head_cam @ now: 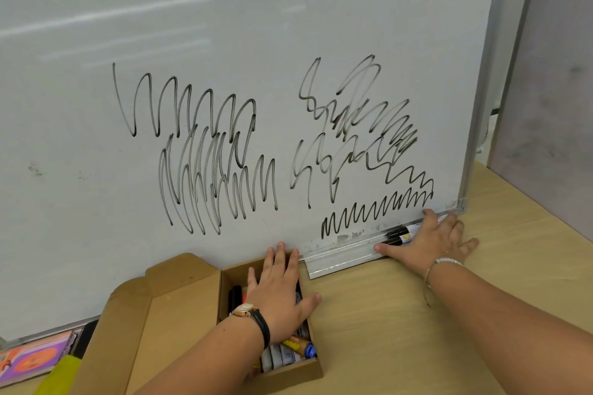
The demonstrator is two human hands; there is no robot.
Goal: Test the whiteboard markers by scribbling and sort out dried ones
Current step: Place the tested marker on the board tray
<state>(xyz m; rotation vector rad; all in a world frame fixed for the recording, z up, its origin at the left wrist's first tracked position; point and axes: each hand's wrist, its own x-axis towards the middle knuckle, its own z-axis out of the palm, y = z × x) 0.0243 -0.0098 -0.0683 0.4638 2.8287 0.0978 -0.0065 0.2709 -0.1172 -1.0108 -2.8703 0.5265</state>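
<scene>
Cardboard box (290, 373) beneath flat, spread left hand (279, 285)

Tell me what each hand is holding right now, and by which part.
Nothing is gripped. The left hand lies flat over the cardboard box; the right hand rests spread on black markers in the tray.

Whiteboard (224, 26): smooth, glossy, with pale reflections streaked across it. Frame (481, 106) and marker tray (340, 261): silvery metal, dull sheen, tray face smudged. Cardboard box (179, 295): brown, matt. Table (385, 314): pale wood-look top, matt. Markers (401, 234): shiny plastic barrels. Wristwatch (245, 309): shiny gold-toned case.
</scene>
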